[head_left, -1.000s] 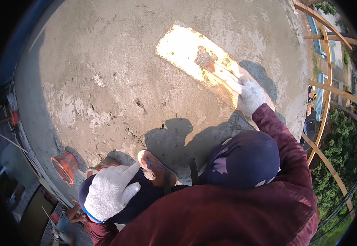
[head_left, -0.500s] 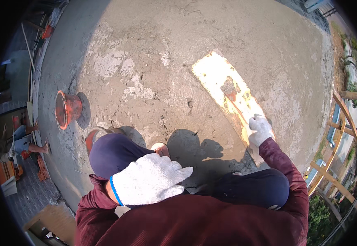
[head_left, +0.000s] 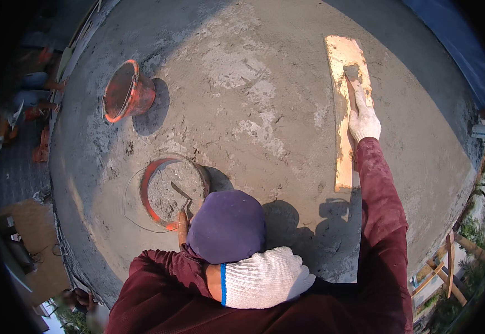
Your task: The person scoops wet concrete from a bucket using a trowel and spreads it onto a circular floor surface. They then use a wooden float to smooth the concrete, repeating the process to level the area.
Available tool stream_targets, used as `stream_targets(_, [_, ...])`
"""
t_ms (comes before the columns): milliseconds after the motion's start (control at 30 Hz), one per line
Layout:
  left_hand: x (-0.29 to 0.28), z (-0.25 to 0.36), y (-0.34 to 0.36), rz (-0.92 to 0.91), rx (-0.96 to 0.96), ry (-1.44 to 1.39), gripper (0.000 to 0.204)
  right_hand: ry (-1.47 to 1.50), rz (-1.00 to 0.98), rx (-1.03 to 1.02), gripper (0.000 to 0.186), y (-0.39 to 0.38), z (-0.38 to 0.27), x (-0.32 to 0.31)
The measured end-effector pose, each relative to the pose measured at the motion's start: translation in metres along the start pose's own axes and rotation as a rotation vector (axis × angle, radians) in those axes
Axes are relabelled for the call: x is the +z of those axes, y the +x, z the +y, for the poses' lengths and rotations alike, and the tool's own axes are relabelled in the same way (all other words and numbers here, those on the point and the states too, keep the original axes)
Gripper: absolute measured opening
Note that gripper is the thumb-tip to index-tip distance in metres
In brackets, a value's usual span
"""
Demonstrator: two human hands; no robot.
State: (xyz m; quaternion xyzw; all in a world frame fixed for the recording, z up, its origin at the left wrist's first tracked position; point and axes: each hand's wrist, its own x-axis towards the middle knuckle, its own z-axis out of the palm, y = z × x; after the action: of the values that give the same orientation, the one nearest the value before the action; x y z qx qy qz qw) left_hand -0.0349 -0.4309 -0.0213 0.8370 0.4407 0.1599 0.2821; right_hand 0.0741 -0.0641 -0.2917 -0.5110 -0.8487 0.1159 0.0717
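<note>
My right hand, in a white knit glove, grips the handle of a long wooden float, with a finger stretched along it. The float lies flat on the grey wet cement, pointing away from me, its pale board smeared with mortar. My left hand, in a white glove with a blue cuff, lies across my lap beside my dark-covered knee. Its fingers are loosely bent, their tips partly hidden, and nothing shows in them. Left of the knee, a trowel rests in an orange-rimmed bucket of mortar.
Farther off on the left, a second orange bucket stands on the cement, mortar crusted on its outside. Rough, pale patches mark the surface between the buckets and the float. Wooden beams show past the slab's right edge; another person's legs are at far left.
My right arm has reached farther forward, and the float has turned from slanting to nearly straight ahead. My view has shifted, bringing the mortar bucket and its trowel into sight. My left hand still rests.
</note>
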Motion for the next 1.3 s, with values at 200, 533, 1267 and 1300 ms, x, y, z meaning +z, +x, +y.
stream_targets(200, [-0.008, -0.02, 0.0, 0.027, 0.047, -0.339, 0.015, -0.018, -0.388, -0.335, 0.082, -0.158, -0.106, -0.005])
stream_targets(533, [-0.009, -0.03, -0.016, -0.147, 0.033, -0.409, 0.017, 0.088, -0.174, -0.275, 0.077, -0.009, -0.235, 0.04])
stream_targets(1267, [-0.026, -0.043, 0.0, -0.166, 0.112, -0.324, 0.037, 0.154, -0.726, -0.27, 0.078, -0.151, -0.207, 0.019])
stream_targets(1300, [-0.027, -0.042, 0.003, -0.104, 0.111, -0.304, 0.037, 0.065, -0.671, -0.3, 0.076, -0.186, -0.182, 0.011])
